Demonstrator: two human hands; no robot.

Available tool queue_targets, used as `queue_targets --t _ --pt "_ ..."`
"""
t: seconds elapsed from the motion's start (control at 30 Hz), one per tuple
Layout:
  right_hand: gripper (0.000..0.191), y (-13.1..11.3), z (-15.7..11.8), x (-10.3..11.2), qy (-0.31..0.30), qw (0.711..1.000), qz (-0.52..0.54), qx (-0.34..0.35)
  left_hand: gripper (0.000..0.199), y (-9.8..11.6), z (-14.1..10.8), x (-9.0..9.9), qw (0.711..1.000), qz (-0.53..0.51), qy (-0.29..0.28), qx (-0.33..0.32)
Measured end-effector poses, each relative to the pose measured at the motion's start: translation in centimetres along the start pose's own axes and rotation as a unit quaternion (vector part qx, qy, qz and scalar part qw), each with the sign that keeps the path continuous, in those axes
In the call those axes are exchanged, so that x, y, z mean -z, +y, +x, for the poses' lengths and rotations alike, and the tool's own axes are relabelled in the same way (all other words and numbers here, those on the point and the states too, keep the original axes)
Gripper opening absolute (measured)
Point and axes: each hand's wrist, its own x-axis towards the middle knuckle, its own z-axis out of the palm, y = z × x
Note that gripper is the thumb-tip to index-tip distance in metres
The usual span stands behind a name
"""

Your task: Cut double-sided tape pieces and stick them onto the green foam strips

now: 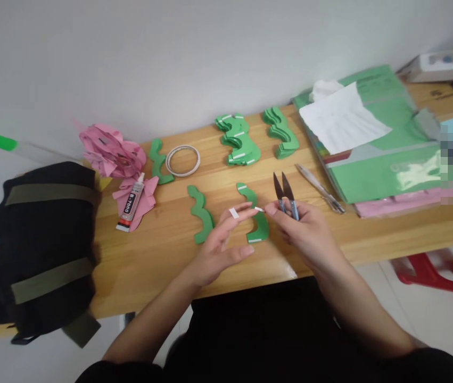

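Smooth wooden table (138, 271) shows pale grain; dark metal blades tip snips (288, 190); green cutouts (205, 217) look matt, foam-like; glossy plastic covers green pack (381, 182) at right; black cloth bag (52, 229) sits left.

A plain, pale grey wall (170, 64) rises along the far edge of the worktop (142, 266), its surface smooth and softly shaded. The worktop is light, honey-coloured wood, with grain running lengthwise. Below its near edge, towards the right, lies a pale tiled floor (429, 319) with thin joints. A red stool (429, 276), only partly in view, stands under the right end of that edge. The light is soft and diffuse.
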Motion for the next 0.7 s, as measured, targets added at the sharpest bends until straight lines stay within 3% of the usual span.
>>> queue_targets --t 0.1,0.23,0.37,0.5,0.7 --pt "0.034 0.4 -0.2 0.5 -0.01 0.999 -0.038 -0.003 0.048 0.0 -0.5 -0.6 0.983 0.18 0.025 -0.031" --pt "0.032 1.0 -0.2 1.9 0.038 0.996 -0.086 -0.005 0.041 -1.0 -0.5 -1.1 0.907 0.398 0.09 -0.104" --pt "0.026 0.8 0.4 2.9 0.102 0.987 -0.122 -0.009 0.034 -1.9 -0.1 -0.8 0.89 0.439 0.03 -0.119" --pt "0.019 0.5 1.4 2.2 0.033 0.986 -0.164 -0.004 0.04 -2.3 0.1 -0.7 0.882 0.458 -0.021 -0.112" --pt "0.021 1.1 2.8 0.8 -0.051 0.964 -0.261 -0.011 0.041 -2.5 -0.1 -0.8 0.879 0.467 -0.045 -0.088"
